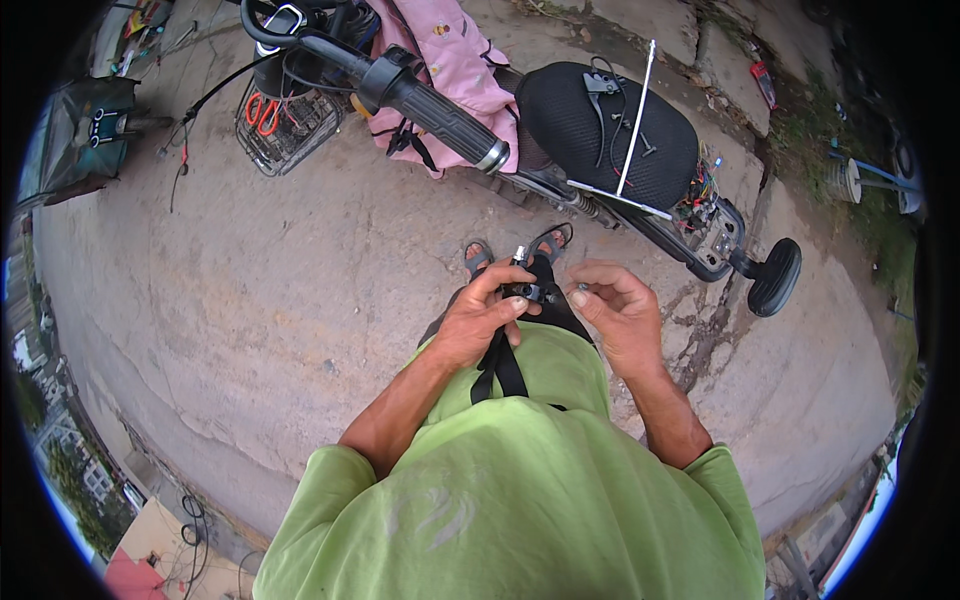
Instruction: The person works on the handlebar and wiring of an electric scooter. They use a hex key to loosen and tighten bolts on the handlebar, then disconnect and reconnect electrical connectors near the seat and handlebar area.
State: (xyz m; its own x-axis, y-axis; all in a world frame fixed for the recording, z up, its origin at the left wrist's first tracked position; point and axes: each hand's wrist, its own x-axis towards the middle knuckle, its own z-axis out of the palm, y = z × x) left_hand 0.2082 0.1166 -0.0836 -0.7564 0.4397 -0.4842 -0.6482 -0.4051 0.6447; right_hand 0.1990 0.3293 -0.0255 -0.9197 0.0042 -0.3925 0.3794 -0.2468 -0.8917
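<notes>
My left hand (480,318) grips a small black part (524,291) with a silver tip sticking up, held in front of my green shirt. A black strap hangs from it down over my chest. My right hand (618,308) is just right of the part, thumb and forefinger pinched on a tiny dark piece (581,287) I cannot make out. Both hands hover above my sandalled feet (478,256).
A small electric scooter lies across the top: black handlebar grip (440,115), black saddle (608,130), wire basket (288,128), small rear wheel (775,276), exposed wiring (705,190). A pink cloth (450,50) drapes over it. Cracked concrete ground (250,300) lies around.
</notes>
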